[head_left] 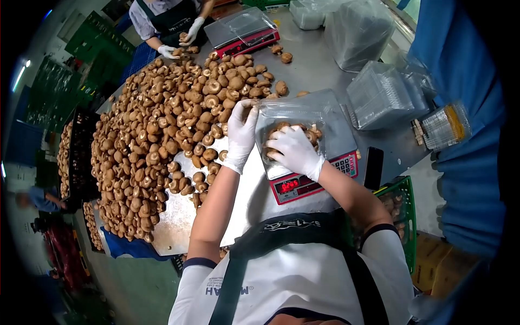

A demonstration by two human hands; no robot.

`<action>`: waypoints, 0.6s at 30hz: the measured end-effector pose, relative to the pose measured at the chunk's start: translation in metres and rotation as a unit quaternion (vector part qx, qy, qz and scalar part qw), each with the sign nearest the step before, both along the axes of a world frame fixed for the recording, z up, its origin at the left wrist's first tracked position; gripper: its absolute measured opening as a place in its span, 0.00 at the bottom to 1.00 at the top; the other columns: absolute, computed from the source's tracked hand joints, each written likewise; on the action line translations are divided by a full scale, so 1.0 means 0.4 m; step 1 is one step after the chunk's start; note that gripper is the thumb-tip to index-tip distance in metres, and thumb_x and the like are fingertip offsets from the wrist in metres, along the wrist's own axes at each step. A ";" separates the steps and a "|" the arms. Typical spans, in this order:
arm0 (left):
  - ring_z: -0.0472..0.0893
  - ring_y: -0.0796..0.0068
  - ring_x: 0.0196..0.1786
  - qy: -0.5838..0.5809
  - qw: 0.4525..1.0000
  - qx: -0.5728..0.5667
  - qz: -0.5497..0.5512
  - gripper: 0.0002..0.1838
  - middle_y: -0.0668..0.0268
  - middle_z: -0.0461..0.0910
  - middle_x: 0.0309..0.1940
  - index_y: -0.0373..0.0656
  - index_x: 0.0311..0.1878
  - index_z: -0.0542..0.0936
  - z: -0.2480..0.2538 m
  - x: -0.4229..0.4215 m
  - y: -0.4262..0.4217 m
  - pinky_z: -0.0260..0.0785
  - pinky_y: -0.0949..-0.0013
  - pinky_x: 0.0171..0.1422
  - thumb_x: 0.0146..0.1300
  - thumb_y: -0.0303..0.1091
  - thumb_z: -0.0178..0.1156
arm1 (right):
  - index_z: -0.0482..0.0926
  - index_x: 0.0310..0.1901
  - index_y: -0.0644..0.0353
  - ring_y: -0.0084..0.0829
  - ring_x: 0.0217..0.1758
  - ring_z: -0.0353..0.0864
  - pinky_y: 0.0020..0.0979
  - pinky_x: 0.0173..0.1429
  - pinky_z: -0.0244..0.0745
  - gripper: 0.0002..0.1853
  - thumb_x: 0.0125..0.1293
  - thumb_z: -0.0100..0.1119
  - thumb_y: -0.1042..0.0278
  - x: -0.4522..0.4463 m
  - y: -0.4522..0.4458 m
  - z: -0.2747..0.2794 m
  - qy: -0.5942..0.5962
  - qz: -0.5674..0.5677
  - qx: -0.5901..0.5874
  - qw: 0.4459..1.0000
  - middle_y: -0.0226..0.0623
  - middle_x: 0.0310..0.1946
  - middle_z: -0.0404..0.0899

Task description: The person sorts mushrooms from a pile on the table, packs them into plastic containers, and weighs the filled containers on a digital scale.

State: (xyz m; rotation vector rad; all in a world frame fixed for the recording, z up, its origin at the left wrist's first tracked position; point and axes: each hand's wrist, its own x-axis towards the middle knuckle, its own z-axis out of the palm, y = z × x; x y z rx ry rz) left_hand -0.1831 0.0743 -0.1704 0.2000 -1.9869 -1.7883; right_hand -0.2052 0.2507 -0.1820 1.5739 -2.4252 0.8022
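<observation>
My left hand (242, 132), in a white glove, is closed on the upper left corner of a clear plastic box (264, 157). My right hand (297, 150), gloved too, lies over the brown mushrooms (313, 133) inside that box, its fingers apart and touching them. Part of the mushrooms is hidden under this hand. The box rests on a red weighing scale (276, 190) whose lit display appears to read 0.265. A big heap of loose mushrooms (157, 135) covers the table to the left of my left hand.
Stacked clear plastic boxes (374, 95) and a bagged stack (360, 32) stand at the right. A black phone (374, 168) lies beside the scale. Across the table, a co-worker's gloved hands (192, 31) handle mushrooms near a second scale (244, 32). A green crate (409, 222) sits below the table's edge.
</observation>
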 end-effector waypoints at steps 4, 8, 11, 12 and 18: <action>0.71 0.85 0.37 0.006 1.000 0.001 0.003 0.05 0.73 0.76 0.37 0.38 0.47 0.76 0.000 0.003 0.005 0.65 0.79 0.42 0.73 0.27 0.56 | 0.85 0.43 0.51 0.35 0.50 0.75 0.40 0.62 0.65 0.13 0.60 0.64 0.56 -0.008 0.013 -0.001 0.019 0.025 -0.006 0.999 0.31 0.43 0.80; 0.73 0.82 0.41 -0.011 1.000 0.013 0.008 0.06 0.70 0.77 0.39 0.37 0.47 0.76 -0.001 0.014 0.002 0.67 0.77 0.46 0.73 0.28 0.56 | 0.84 0.46 0.49 0.36 0.52 0.75 0.41 0.66 0.63 0.13 0.62 0.62 0.57 -0.004 0.008 -0.025 0.028 0.028 0.033 0.999 0.31 0.43 0.79; 0.77 0.78 0.46 -0.001 1.000 0.026 -0.006 0.08 0.66 0.80 0.43 0.36 0.48 0.76 -0.018 0.035 0.002 0.70 0.74 0.53 0.73 0.30 0.56 | 0.83 0.50 0.49 0.39 0.61 0.72 0.46 0.71 0.59 0.15 0.62 0.62 0.59 0.001 0.019 0.001 0.028 0.029 0.009 0.999 0.34 0.52 0.78; 0.77 0.76 0.49 0.027 0.999 0.023 -0.015 0.06 0.64 0.79 0.46 0.37 0.46 0.76 -0.017 0.051 0.008 0.69 0.72 0.56 0.72 0.29 0.55 | 0.83 0.51 0.49 0.39 0.63 0.72 0.47 0.72 0.58 0.16 0.62 0.63 0.59 0.004 0.031 0.012 0.040 0.029 -0.020 0.999 0.35 0.55 0.78; 0.75 0.63 0.54 0.015 0.976 -0.217 -0.004 0.09 0.58 0.77 0.47 0.40 0.39 0.75 -0.108 0.198 0.020 0.65 0.65 0.64 0.62 0.31 0.65 | 0.82 0.30 0.62 0.40 0.45 0.80 0.39 0.56 0.71 0.06 0.57 0.57 0.82 0.141 0.261 -0.018 -0.140 -0.119 -0.236 0.954 0.40 0.35 0.82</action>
